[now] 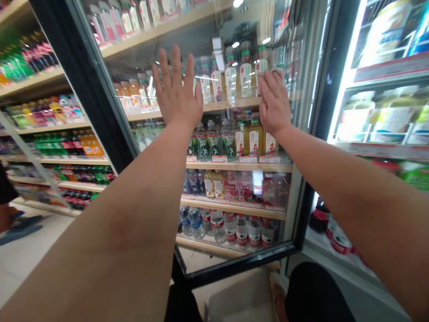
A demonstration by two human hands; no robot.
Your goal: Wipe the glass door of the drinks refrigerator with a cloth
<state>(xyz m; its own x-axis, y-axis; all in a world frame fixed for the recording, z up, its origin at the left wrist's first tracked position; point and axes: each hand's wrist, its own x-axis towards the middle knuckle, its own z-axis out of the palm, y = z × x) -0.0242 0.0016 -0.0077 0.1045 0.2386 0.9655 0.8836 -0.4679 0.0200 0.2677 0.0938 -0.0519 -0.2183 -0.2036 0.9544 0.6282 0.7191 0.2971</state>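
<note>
A glass fridge door (pixel 234 27) with a black frame stands swung open before me. My left hand (pixel 179 96) lies flat against the upper part of its glass, fingers spread, holding nothing. To the right, my right hand (pixel 275 100) presses on the same pane near the door's right side, fingers bent and close together. A small pale cloth (pixel 279 71) shows at its fingertips; most of it is hidden under the hand. Through the glass, shelves of bottled drinks (pixel 246 74) are visible, with reflections over them.
On the right is the lit fridge interior with bottles (pixel 355 114) on racks. More drink shelves (pixel 63 125) run along the left. A person's foot in a dark sandal (pixel 23 230) is at the left edge. My own legs (pixel 318 290) are below the door.
</note>
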